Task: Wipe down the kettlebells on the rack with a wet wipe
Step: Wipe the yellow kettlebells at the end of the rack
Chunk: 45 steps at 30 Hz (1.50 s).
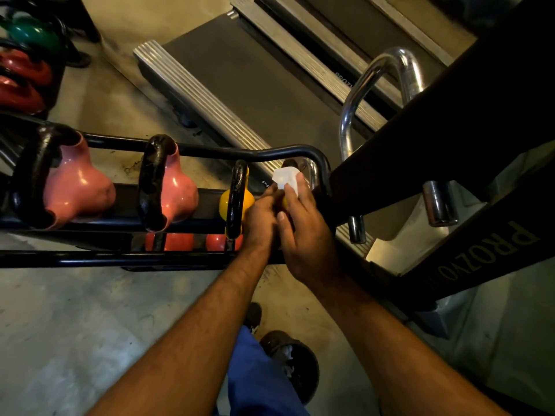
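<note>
A black rack [210, 151] holds two pink kettlebells [78, 187] [177, 193] and a yellow kettlebell [228, 202], all with black handles. At the rack's right end my right hand [303, 235] presses a white wet wipe [286, 178] onto another yellow kettlebell, which my hands almost fully hide. My left hand [261, 220] rests against that same kettlebell, just right of the visible yellow one; whether it grips it is unclear. Red kettlebells [174, 241] sit on the lower shelf.
A treadmill deck [240, 82] lies on the floor beyond the rack. A black machine frame [450, 145] with chrome handles [390, 70] stands close on the right. More red and green kettlebells [27, 55] are at far left. My shoe [294, 355] is below.
</note>
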{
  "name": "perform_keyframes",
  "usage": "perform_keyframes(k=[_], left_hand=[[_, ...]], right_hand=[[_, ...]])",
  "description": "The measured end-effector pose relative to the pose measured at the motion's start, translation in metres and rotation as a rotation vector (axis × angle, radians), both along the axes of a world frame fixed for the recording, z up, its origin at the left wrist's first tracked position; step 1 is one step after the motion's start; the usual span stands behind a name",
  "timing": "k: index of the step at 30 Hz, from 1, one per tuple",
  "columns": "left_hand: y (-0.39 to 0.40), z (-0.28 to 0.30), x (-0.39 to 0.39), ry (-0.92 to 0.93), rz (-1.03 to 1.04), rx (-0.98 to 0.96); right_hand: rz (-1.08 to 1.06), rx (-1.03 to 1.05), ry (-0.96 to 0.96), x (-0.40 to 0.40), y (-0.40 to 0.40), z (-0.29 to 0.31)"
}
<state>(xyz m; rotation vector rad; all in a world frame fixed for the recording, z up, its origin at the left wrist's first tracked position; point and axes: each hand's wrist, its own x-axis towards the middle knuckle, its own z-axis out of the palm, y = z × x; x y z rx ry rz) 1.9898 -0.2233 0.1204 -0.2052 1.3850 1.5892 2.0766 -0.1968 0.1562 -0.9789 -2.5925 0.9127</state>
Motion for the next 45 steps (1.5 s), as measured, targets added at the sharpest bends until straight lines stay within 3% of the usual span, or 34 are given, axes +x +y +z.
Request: perform_keyframes(k=[3, 7, 10, 16, 20, 24, 29, 33, 37, 41, 45], left_hand=[[0.004, 0.006, 0.0, -0.01, 0.006, 0.066], [0.007, 0.013, -0.002, -0.024, 0.024, 0.05], [0.003, 0.003, -0.002, 0.158, -0.041, -0.038], [0.005, -0.002, 0.004, 0.309, -0.095, -0.104], [0.013, 0.0, -0.002, 0.068, 0.027, 0.016], [0.009, -0.005, -0.001, 0.214, -0.041, -0.038], [0.006, -0.017, 0.003, 0.762, -0.285, -0.216], [0.012, -0.02, 0.0, 0.794, -0.275, -0.253], [0.013, -0.026, 0.004, 0.798, -0.238, -0.183], [0.016, -0.024, 0.002, 0.904, -0.253, -0.196], [0.015, -0.022, 0.0, 0.954, -0.295, -0.202]], right_hand=[[0.055, -0.015, 0.01, -0.002, 0.018, 0.004], [-0.085, -0.047, 0.042, -0.036, 0.036, 0.004], [-0.059, 0.021, 0.047, -0.028, 0.02, -0.001], [0.042, -0.003, 0.041, 0.02, -0.001, -0.011], [-0.041, 0.004, 0.024, -0.006, 0.02, -0.006], [-0.012, 0.069, -0.003, -0.004, 0.014, -0.006], [0.118, 0.2, -0.106, 0.034, 0.003, -0.009], [0.219, 0.438, -0.213, 0.031, 0.018, -0.004], [0.403, 0.663, -0.466, 0.049, 0.014, 0.0], [0.41, 0.645, -0.66, 0.046, 0.015, 0.008], [0.402, 0.808, -0.739, 0.02, 0.025, 0.022]])
